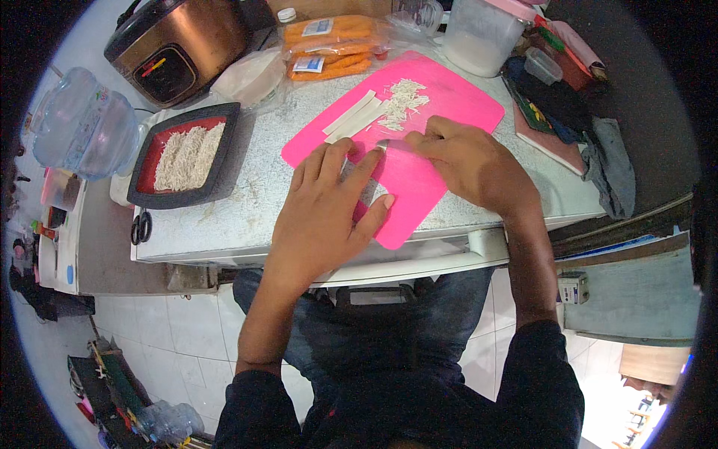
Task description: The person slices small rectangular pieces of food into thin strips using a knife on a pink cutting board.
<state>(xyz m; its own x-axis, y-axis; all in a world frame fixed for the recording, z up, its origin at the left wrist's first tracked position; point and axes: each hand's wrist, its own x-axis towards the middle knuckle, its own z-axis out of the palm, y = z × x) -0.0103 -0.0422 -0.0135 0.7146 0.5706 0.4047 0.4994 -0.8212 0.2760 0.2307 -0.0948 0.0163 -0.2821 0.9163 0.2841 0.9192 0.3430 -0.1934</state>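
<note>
A pink cutting board (465,95) lies askew on a worn white tabletop. My right hand (465,160) grips a small knife (395,145), its blade pointing left and its handle mostly hidden in my fist. With fingers spread, my left hand (325,196) presses down on the board; the index fingertip pins a small white strip, mostly hidden, at the blade tip. Just beyond my left fingers lie flat white strips (353,116) side by side. A loose heap of thin white shreds (405,100) sits on the board beyond the knife.
Left of the board stands a dark-rimmed square dish (219,163) of white shreds (189,158). Scissors (141,227) lie at the left edge. A copper-coloured cooker (207,50), orange packets (331,42) and a pink-lidded container (477,45) line the back. Cloths (611,163) hang at right.
</note>
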